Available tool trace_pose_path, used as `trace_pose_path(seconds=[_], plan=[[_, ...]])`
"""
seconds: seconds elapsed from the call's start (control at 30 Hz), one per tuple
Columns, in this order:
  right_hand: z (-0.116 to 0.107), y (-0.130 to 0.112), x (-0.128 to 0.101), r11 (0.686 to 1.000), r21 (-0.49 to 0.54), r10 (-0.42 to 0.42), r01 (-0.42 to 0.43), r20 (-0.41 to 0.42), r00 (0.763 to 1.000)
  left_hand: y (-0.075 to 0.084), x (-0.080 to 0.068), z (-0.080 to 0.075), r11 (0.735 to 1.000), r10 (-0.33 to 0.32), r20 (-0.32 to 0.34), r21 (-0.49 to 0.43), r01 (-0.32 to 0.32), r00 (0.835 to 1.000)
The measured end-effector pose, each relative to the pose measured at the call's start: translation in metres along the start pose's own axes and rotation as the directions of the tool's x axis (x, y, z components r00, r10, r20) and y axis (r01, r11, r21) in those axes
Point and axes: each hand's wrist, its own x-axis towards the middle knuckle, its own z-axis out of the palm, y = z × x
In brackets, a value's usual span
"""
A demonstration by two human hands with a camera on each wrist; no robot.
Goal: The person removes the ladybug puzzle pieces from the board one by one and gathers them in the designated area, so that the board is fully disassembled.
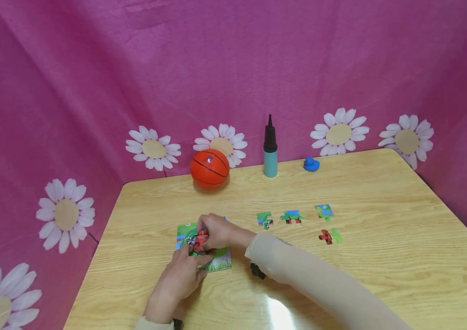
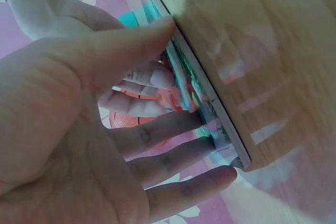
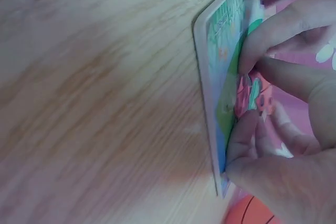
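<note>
A square puzzle board [image 1: 222, 263] with a grass and ladybug picture lies flat at the left of the table. Over its middle, my right hand [image 1: 219, 231] pinches a red, black-spotted puzzle piece [image 3: 265, 102] between thumb and fingers. The piece is tilted against the board in the right wrist view; whether it sits in its place cannot be told. My left hand [image 1: 180, 275] comes in from the near side, fingers mostly extended and fingertips on the board. In the left wrist view its thumb touches the board's edge [image 2: 220, 114].
Loose puzzle pieces lie right of the board: a green-and-blue one [image 1: 264, 218], a red-and-green one [image 1: 293, 217], a blue-cornered one [image 1: 325, 211] and a spotted one [image 1: 330, 236]. Behind stand an orange ball [image 1: 210, 168], a hand pump [image 1: 270, 158] and a blue duck [image 1: 311, 164].
</note>
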Motion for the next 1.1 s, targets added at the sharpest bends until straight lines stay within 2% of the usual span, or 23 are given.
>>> trace_pose_path(seconds=[0.13, 0.3, 0.43, 0.63, 0.9, 1.1], plan=[[-0.001, 0.003, -0.003, 0.996, 0.081, -0.045, 0.046, -0.018, 0.999, 0.002, -0.001, -0.003, 0.999, -0.041, 0.053, -0.025, 0.043, 0.998], [-0.002, 0.003, -0.007, 0.991, 0.11, -0.076, 0.08, -0.037, 0.996, 0.002, -0.002, -0.004, 1.0, 0.008, 0.043, -0.014, -0.008, 0.999], [-0.001, 0.004, -0.009, 0.988, 0.117, -0.094, 0.099, -0.045, 0.995, 0.002, -0.003, -0.004, 1.0, 0.004, 0.057, -0.012, -0.003, 0.998], [-0.001, 0.004, -0.011, 0.987, 0.11, -0.112, 0.118, -0.057, 0.992, -0.001, -0.006, -0.004, 0.998, -0.052, 0.11, -0.035, 0.056, 0.993], [-0.001, 0.002, -0.011, 0.99, 0.056, -0.123, 0.127, -0.065, 0.99, 0.0, -0.004, -0.005, 0.993, -0.114, 0.189, -0.017, 0.119, 0.975], [-0.006, -0.004, -0.014, 0.973, 0.003, -0.228, 0.229, -0.033, 0.973, 0.0, -0.004, -0.006, 0.992, -0.124, 0.219, 0.008, 0.126, 0.968]])
